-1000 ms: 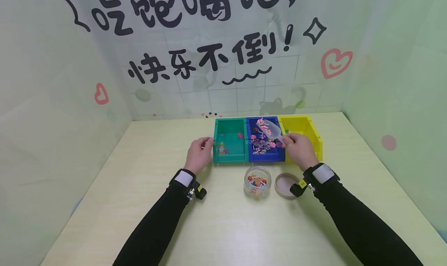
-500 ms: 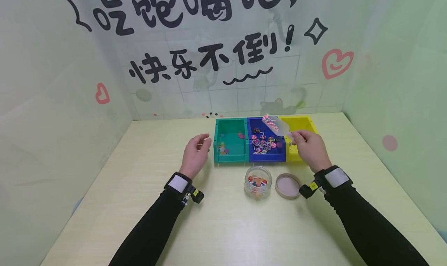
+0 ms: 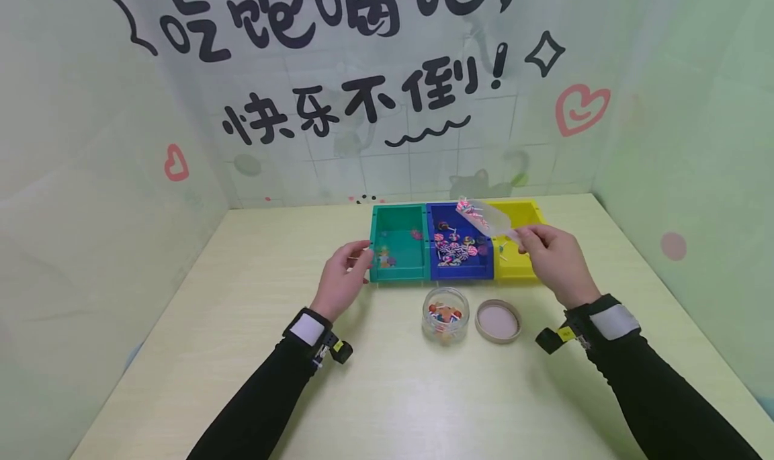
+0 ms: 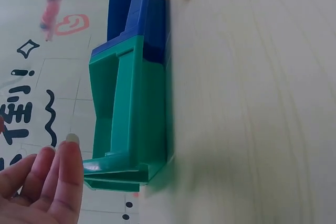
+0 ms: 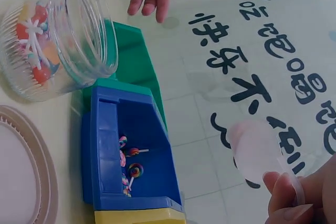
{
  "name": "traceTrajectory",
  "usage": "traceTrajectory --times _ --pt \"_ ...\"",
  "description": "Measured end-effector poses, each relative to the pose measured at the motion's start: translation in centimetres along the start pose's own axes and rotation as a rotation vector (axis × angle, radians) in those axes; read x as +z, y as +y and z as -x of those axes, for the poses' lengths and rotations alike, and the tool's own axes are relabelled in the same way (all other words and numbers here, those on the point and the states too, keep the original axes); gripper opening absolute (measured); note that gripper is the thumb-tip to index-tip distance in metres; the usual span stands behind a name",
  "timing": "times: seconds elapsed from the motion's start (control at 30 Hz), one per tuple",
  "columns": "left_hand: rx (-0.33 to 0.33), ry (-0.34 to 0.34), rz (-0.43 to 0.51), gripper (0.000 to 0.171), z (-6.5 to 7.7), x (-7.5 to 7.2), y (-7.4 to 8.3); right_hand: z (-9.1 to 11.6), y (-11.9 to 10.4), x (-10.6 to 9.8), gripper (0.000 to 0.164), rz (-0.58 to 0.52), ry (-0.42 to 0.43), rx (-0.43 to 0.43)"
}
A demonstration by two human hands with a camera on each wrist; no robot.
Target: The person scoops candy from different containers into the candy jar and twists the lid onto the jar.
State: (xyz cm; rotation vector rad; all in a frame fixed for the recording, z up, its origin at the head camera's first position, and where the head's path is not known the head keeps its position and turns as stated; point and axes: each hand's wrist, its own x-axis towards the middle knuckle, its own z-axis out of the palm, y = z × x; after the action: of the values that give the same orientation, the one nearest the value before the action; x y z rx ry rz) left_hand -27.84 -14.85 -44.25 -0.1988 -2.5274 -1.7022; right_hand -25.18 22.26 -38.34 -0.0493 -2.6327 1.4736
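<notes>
My right hand (image 3: 559,262) pinches the handle of a translucent plastic scoop (image 3: 497,222), held above the blue bin (image 3: 464,272) and the yellow bin (image 3: 519,270). Small pink-and-white toy lollipops (image 3: 470,209) lie in the scoop's bowl. More lollipops (image 3: 455,252), in several colours, are heaped inside the blue bin. My left hand (image 3: 341,279) is at the left side of the green bin (image 3: 400,274), its fingers loosely bent and holding nothing. A few small colourful pieces (image 3: 384,257) lie on the green bin's floor.
In front of the bins stands an uncapped glass jar (image 3: 445,329) with lollipops and orange-brown pieces inside. Its round pale lid (image 3: 498,321) lies to the right of it on the light wooden table (image 3: 387,399). A printed cloth wall (image 3: 375,171) rises behind the bins.
My right hand has drawn the scoop up and to the right, out of the blue bin, with lollipops in it. The left hand moved slightly off the green bin, then back beside it.
</notes>
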Motion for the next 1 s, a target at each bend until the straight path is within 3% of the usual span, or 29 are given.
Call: traceTrajectory --times 0.27,0.43,0.53,0.77,1.0 --pt "0.004 -0.081 0.045 0.047 1.0 1.0 -0.1 1.5 0.2 -1.8 0.047 0.007 -0.032 -0.053" --pt "0.029 -0.139 0.032 0.05 1.6 1.9 -0.1 2.5 0.0 -3.0 0.046 0.014 -0.075 -0.058" --pt "0.006 -0.177 0.021 0.05 2.0 2.4 -0.1 2.9 0.0 -3.5 0.047 0.02 -0.101 -0.065" --pt "-0.071 -0.342 0.027 0.064 2.8 3.3 0.2 4.1 -0.1 -4.6 0.043 0.061 -0.136 -0.086" --pt "-0.071 -0.469 0.027 0.078 3.6 4.3 0.9 5.2 -0.2 -5.4 0.042 0.064 -0.172 -0.088"
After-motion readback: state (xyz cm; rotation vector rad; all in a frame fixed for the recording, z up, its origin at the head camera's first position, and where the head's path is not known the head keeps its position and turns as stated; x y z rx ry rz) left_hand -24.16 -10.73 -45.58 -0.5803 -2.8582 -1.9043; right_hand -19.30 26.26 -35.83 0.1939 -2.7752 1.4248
